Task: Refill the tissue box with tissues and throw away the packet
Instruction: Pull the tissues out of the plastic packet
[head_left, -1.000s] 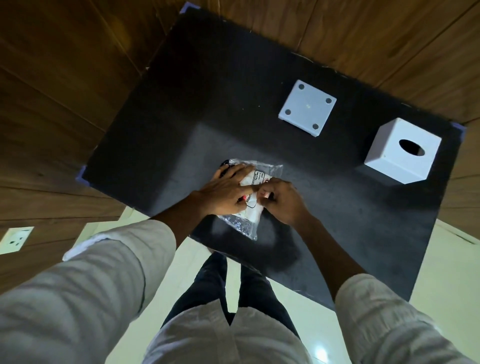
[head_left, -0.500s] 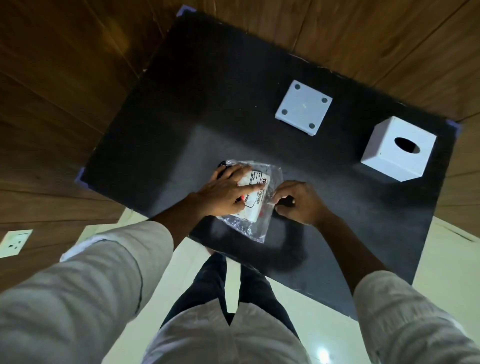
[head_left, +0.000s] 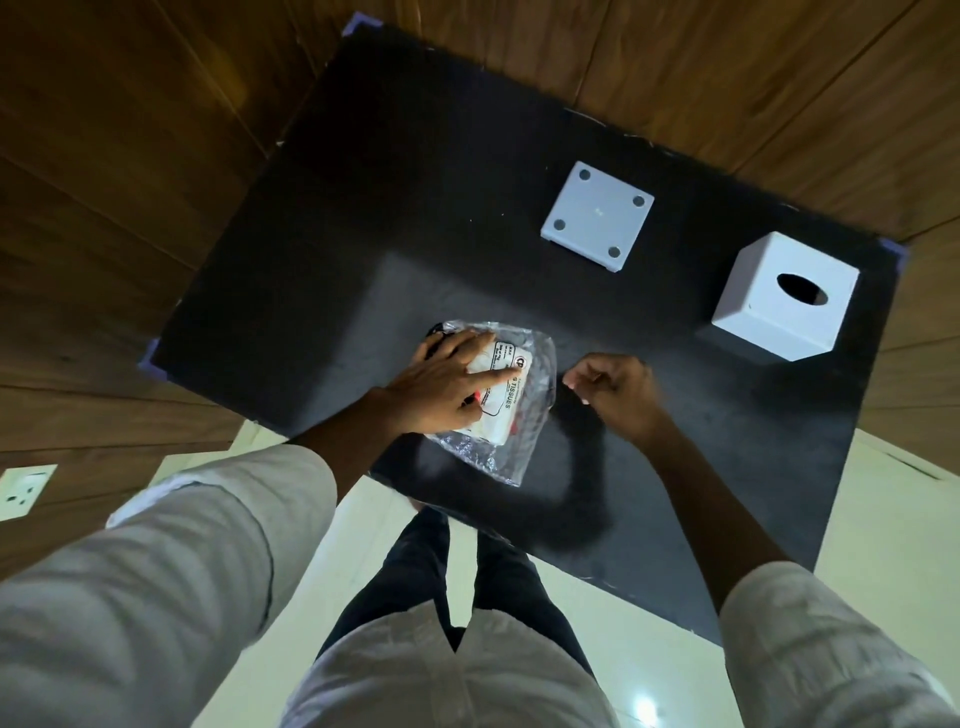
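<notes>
Tissue box (head_left: 784, 296), the biggest of our things, stood white and upright near the far right corner of the black tabletop (head_left: 363, 218), its oval slot facing up. We judged it a stiff, light shell that would not give under the fingers, best taken by two opposite walls. Its square base panel (head_left: 597, 222) lay apart from it, flat, toward the far edge, with four round pads showing; thin and rigid, we thought, easiest lifted by an edge.

Smaller and softer was the tissue packet (head_left: 511, 410), lying at the near edge of the tabletop in clear crinkled film. We took it for light and squashy, the film slippery and loose at its corners, so a pinch on the slack film would serve better for tearing than a squeeze on the stack. Our left hand (head_left: 447, 382) pressed flat on it, fingers spread, pinning it down without closing round it. Our right hand (head_left: 618, 392) hovered just beside the packet's right edge, fingers curled in; whether they pinched a scrap of film we could not tell.
</notes>
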